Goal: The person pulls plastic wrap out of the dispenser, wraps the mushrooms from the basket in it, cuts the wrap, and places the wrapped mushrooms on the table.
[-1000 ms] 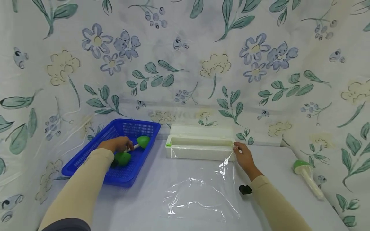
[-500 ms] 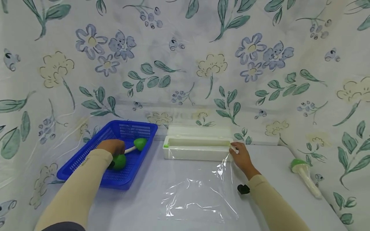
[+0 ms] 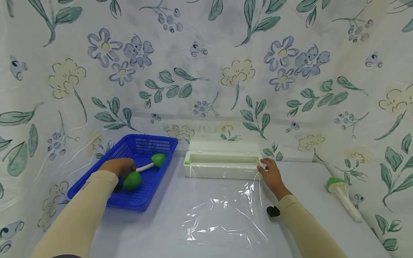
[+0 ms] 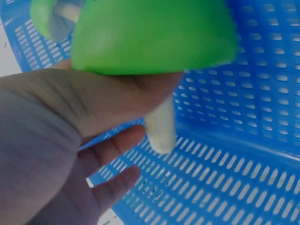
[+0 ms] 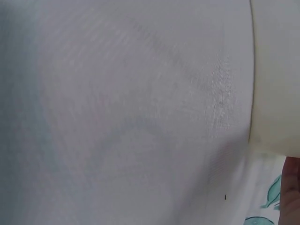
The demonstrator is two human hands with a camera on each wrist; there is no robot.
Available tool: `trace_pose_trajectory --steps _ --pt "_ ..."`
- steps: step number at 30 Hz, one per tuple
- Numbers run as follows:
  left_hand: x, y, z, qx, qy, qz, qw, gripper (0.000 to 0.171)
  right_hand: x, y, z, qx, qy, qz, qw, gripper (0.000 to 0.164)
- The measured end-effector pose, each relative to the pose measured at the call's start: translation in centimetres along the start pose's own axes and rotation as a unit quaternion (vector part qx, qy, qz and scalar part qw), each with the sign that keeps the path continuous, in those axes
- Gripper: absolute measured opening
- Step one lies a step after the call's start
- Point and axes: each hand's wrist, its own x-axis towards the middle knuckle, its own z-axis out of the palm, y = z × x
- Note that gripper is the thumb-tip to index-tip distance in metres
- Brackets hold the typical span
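Note:
My left hand (image 3: 117,167) is in the blue basket (image 3: 172,146). In the left wrist view its thumb and fingers pinch the pale stem of a green-capped toy mushroom (image 4: 154,40) just under the cap, with the lower stem (image 4: 161,129) sticking out. Another green-capped mushroom (image 3: 158,160) lies at the basket's right side. My right hand (image 3: 272,176) grips the right end of a white cling film dispenser (image 3: 222,171), whose lid stands raised at the back. A sheet of clear film (image 3: 222,215) stretches from its front over the table. The right wrist view shows only fingers (image 5: 290,192) beside the dispenser's end.
At the table's right edge lies a mushroom wrapped in film (image 3: 343,199). A small black object (image 3: 273,211) sits beside my right wrist. Floral sheeting (image 3: 213,93) hangs behind the white table.
Inside the basket my left hand has shifted left, and the mushroom cap at it moved slightly the same way. My right hand stays at the dispenser's end with small finger movements. The film sheet lies as before.

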Motion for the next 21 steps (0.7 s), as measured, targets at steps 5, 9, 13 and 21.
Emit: trace_pose_trajectory --steps 5,9,13,21 --pt "0.3 -0.8 -0.6 0.035 0.063 0.125 0.9895 0.027 0.0 -0.2 0.1 0.014 -0.002 0.009 1.000 0.047" --pt "-0.2 -1.1 -1.2 0.040 0.140 0.172 0.9743 0.015 0.0 -0.2 0.3 0.037 0.001 0.023 0.999 0.046" --pt "-0.7 -0.9 -1.2 0.049 0.203 0.182 0.9610 0.016 -0.1 -0.2 0.4 0.050 0.000 0.034 0.998 0.046" --pt "-1.2 0.2 -0.8 0.062 0.263 0.182 0.9455 0.018 -0.2 -0.2 0.4 0.061 0.002 0.045 0.997 0.047"
